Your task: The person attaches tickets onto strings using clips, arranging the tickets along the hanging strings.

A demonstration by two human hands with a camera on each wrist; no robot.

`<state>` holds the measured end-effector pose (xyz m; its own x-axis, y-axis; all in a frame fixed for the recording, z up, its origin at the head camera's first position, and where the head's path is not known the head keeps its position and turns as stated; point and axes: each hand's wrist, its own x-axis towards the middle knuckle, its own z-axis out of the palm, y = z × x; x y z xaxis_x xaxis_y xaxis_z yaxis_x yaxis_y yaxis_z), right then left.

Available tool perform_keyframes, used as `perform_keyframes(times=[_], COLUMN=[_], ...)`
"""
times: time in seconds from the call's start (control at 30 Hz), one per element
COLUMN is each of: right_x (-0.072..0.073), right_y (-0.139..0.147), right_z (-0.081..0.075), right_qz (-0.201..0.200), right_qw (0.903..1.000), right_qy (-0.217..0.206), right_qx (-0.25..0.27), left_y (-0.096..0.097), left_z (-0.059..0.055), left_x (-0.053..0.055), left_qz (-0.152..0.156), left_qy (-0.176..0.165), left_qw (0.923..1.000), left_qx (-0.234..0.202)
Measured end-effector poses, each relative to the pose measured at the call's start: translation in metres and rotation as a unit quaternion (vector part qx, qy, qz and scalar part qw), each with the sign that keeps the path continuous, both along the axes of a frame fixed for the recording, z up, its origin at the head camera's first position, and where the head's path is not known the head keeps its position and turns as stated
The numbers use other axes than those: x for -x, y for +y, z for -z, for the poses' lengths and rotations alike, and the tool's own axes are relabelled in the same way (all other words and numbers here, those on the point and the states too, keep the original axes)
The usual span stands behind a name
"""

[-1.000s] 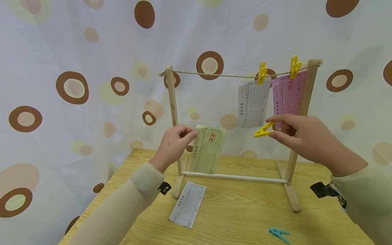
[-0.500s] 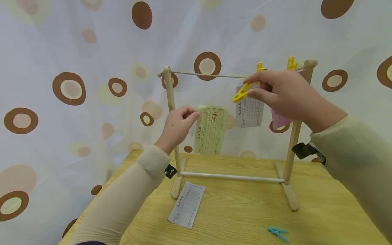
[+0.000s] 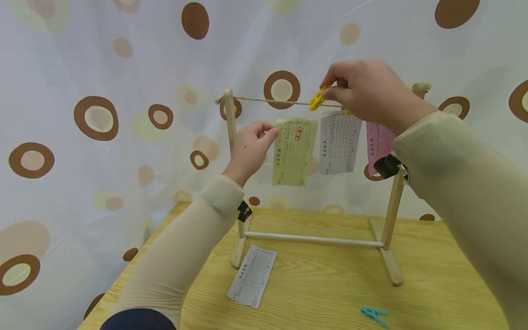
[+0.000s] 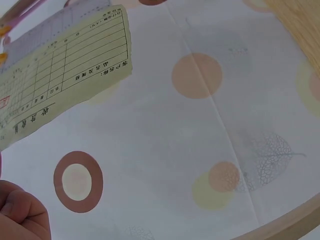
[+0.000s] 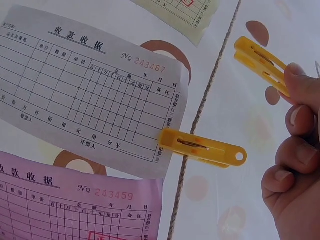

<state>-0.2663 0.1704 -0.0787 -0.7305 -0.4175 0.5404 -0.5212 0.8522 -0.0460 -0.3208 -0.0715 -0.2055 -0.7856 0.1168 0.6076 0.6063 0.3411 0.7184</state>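
Note:
My left hand (image 3: 255, 144) pinches the upper left corner of a yellow-green receipt slip (image 3: 294, 153), which hangs just below the rope (image 3: 268, 100). Between thumb and fingers, my right hand (image 3: 365, 89) grips a yellow clothespin (image 3: 317, 97) close to the rope. In the right wrist view that clothespin (image 5: 261, 65) stands beside the rope. A white receipt (image 3: 340, 142) hangs from the rope under another yellow clothespin (image 5: 202, 148). To its right hangs a pink receipt (image 3: 379, 141), partly hidden by my right arm; its clothespin is hidden in the head view.
The rope runs between two wooden posts (image 3: 231, 117) of a stand with a white lower bar (image 3: 313, 237). A white receipt (image 3: 253, 276) lies on the wooden table (image 3: 321, 275) at front left. A teal clothespin (image 3: 374, 316) lies at front right. A patterned curtain (image 3: 140, 82) hangs behind.
Both hands have risen. The left brought the yellow-green slip up and slightly right, near the rope; the right carried the yellow clothespin up and left to the rope.

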Motion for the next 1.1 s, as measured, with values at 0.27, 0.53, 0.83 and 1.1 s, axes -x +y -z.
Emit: perform_keyframes(times=[0.27,0.53,0.83,1.1], right_x=[0.014,0.02,0.023,0.022], right_y=[0.001,-0.006,-0.017,-0.018], right_z=[-0.007,-0.014,-0.014,-0.012], right_qz=[0.016,0.03,0.038,0.025], right_qw=[0.9998,0.9987,0.9946,0.9938], right_qy=[-0.012,-0.031,-0.078,-0.068], right_qx=[0.006,-0.027,-0.056,-0.085], left_y=[0.009,0.018,0.016,0.012], left_z=[-0.008,-0.014,-0.013,-0.011], left_x=[0.009,0.012,0.012,0.01], left_qz=[-0.027,-0.016,-0.019,-0.007], left_qy=[-0.005,0.006,0.014,0.009], left_qw=[0.9995,0.9994,0.9993,0.9998], left_qx=[0.016,0.029,0.027,0.018])
